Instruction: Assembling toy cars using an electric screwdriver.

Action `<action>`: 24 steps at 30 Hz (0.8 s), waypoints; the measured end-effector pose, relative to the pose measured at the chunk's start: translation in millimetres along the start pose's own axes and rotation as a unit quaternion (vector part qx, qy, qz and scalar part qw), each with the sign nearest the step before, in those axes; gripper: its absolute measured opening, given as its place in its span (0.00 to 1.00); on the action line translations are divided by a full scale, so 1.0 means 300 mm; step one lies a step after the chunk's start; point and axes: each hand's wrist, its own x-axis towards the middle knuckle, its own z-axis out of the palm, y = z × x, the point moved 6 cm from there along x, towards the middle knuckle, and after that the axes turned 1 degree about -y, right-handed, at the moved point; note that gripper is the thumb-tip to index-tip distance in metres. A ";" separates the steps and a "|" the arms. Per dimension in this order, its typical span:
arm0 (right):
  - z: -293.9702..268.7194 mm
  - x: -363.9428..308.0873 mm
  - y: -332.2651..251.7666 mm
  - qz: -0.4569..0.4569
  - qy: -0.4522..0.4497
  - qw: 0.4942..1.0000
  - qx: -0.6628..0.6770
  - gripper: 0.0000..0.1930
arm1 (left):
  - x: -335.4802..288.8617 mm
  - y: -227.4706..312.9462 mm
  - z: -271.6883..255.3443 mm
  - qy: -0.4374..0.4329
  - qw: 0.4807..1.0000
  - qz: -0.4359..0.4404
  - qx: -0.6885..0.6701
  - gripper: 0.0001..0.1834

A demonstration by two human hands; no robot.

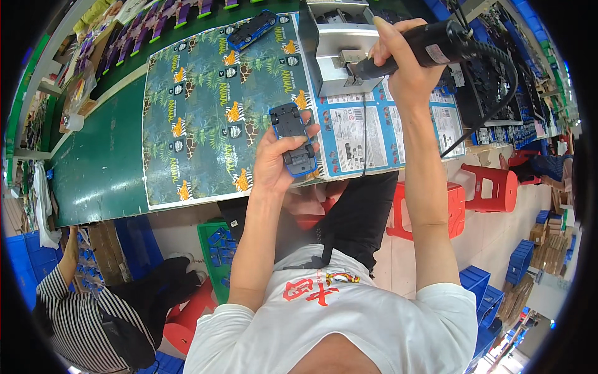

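Note:
In my left hand is a toy car, turned over so its black underside faces up. Blue bodywork shows along its edge, and my thumb lies across the chassis. My right hand is wrapped round a black electric screwdriver, held nearly level. Its tip points left and meets the front of a silver metal box, probably a screw feeder; the exact contact is too small to make out. A second blue toy car, also black underneath, lies farther back on the printed sheet.
The green table carries another blue-edged printed sheet under the box. A black cord loops down from the screwdriver. Purple and green parts line the far left. Red stools stand at right; a person in stripes sits at left.

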 end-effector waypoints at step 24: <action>0.187 -0.276 -0.167 0.210 -0.048 0.938 0.272 0.09 | 0.032 -0.005 0.004 0.050 0.998 0.036 -0.023 0.33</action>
